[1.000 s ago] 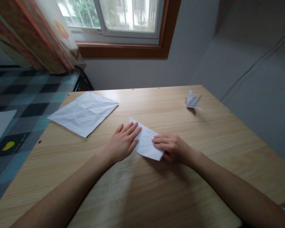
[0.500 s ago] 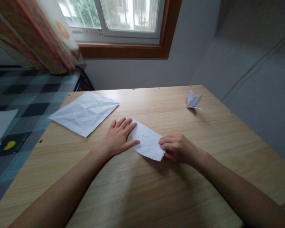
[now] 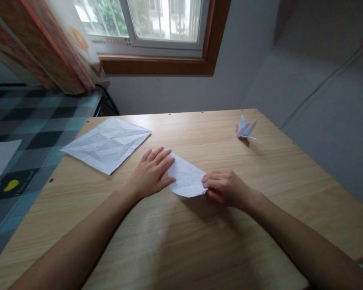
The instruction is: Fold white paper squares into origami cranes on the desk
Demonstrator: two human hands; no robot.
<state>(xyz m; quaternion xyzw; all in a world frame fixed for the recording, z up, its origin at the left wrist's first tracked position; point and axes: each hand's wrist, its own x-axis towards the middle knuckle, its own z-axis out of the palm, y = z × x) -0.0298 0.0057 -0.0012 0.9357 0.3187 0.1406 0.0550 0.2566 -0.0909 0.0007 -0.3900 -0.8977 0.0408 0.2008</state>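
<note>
A folded white paper (image 3: pixel 186 177) lies in the middle of the wooden table (image 3: pixel 199 241). My left hand (image 3: pixel 151 172) rests flat on its left end, fingers stretched out and pressing it down. My right hand (image 3: pixel 225 186) pinches the paper's near right corner, fingers closed, and curls that corner up and over.
A creased, unfolded white sheet (image 3: pixel 106 143) lies at the table's back left. A small folded paper crane (image 3: pixel 245 129) stands at the back right. A bed with a checked cover (image 3: pixel 27 133) is to the left, a curtain (image 3: pixel 54 44) and a window (image 3: pixel 151 24) behind.
My left hand slid left to the paper's left end. My right hand lifted the near right corner, which now curls over instead of lying flat.
</note>
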